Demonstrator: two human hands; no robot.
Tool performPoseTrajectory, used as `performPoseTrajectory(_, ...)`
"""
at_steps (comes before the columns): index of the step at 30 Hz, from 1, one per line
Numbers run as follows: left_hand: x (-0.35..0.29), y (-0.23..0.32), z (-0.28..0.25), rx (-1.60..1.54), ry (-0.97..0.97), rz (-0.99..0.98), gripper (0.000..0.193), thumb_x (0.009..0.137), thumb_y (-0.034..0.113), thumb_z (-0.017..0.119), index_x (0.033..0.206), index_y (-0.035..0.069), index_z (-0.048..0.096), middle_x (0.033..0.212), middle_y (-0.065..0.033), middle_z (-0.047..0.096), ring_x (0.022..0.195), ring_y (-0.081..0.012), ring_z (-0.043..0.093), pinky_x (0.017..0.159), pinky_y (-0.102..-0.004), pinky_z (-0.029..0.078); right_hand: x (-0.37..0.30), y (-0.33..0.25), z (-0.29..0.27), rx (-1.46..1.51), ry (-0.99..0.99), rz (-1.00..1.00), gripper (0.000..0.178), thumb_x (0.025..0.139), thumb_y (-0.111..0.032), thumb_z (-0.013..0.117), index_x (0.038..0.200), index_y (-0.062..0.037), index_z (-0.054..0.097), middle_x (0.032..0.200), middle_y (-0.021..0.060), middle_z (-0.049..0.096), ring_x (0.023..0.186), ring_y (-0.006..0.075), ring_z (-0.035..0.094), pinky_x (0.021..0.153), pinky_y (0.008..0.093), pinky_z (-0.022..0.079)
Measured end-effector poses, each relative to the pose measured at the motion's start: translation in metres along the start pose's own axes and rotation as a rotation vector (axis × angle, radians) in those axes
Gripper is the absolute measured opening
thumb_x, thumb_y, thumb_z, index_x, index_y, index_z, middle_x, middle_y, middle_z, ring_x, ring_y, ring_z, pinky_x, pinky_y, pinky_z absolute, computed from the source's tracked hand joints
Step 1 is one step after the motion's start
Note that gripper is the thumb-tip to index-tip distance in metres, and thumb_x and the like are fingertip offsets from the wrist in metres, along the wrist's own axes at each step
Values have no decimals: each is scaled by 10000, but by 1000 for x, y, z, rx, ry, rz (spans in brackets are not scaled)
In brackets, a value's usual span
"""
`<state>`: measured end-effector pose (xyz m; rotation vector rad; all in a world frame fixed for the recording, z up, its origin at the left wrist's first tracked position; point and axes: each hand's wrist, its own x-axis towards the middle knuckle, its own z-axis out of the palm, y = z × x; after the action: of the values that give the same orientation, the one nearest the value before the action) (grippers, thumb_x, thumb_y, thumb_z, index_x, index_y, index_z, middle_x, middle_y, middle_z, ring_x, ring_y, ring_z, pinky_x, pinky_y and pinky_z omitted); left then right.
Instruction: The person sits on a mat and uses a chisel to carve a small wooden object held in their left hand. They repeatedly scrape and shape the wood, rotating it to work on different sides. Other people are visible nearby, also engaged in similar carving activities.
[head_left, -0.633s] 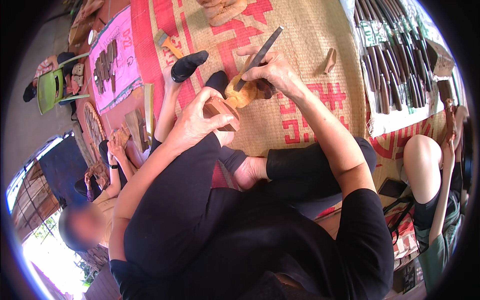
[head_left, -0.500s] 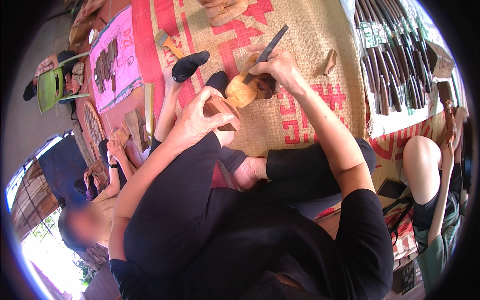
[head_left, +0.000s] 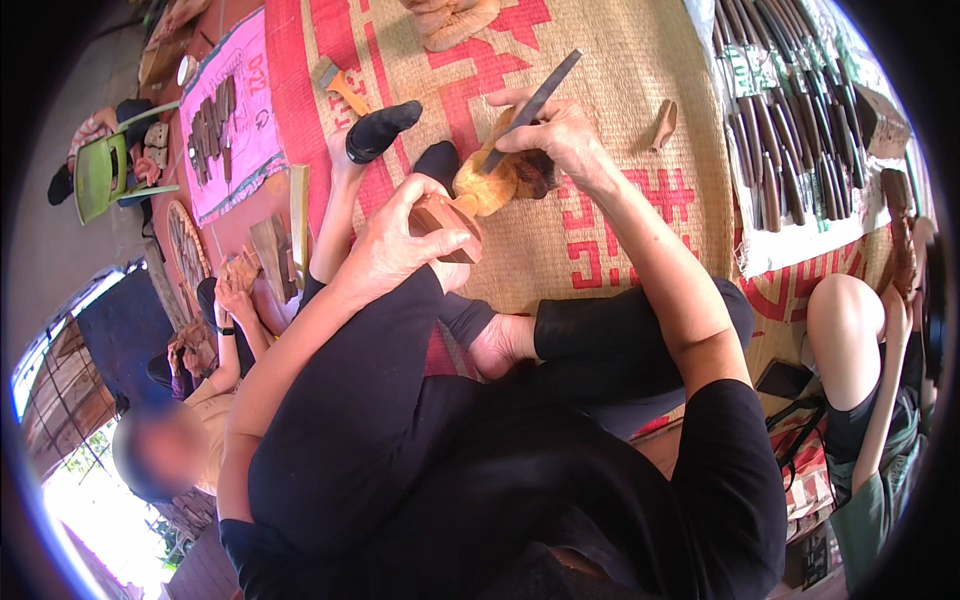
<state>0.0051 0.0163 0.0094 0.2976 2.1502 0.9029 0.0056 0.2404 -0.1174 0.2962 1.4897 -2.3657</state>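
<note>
My left hand (head_left: 392, 238) is closed around a reddish-brown, angular wooden block (head_left: 437, 213), thumb along its near side. The block touches a yellowish wood carving (head_left: 486, 190) with rounded forms and a dark patch at its right end; I cannot tell whether the two are joined. In my right hand (head_left: 566, 142) is a long dark chisel (head_left: 548, 90), slanted, its lower end on or just over the carving. Those fingers partly hide the carving's far side. My black-socked foot (head_left: 436, 165) is beside the carving.
A patterned straw mat (head_left: 610, 60) lies underneath. An orange-handled tool (head_left: 347, 92) and a wood piece (head_left: 664, 125) rest on it. Many dark-handled tools (head_left: 775, 150) lie on a cloth at right, others (head_left: 212, 130) on pink cloth. People sit left and right, near me.
The chisel and my right hand have shifted very slightly left over the carving. My left hand stays on the block. At right, another person's hand and wood piece moved a little.
</note>
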Motion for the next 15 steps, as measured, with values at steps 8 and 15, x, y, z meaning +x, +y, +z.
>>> performPoseTrajectory(8, 0, -4, 1, 7, 12, 14, 459, 789, 328, 742, 1081, 58, 512, 978, -69, 572, 961, -155, 542, 872, -313, 431, -2, -5, -2, -38, 51, -16, 429, 697, -14, 707, 1121, -21, 641, 771, 11, 646, 766, 108, 627, 807, 257, 486)
performPoseTrajectory(15, 0, -1, 0, -2, -13, -15, 439, 791, 305, 734, 1083, 62, 513, 979, -72, 570, 961, -156, 543, 867, -313, 432, -1, 1, 2, -44, -13, 4, 422, 694, -22, 721, 1111, -28, 654, 766, 0, 636, 755, 103, 609, 796, 247, 474)
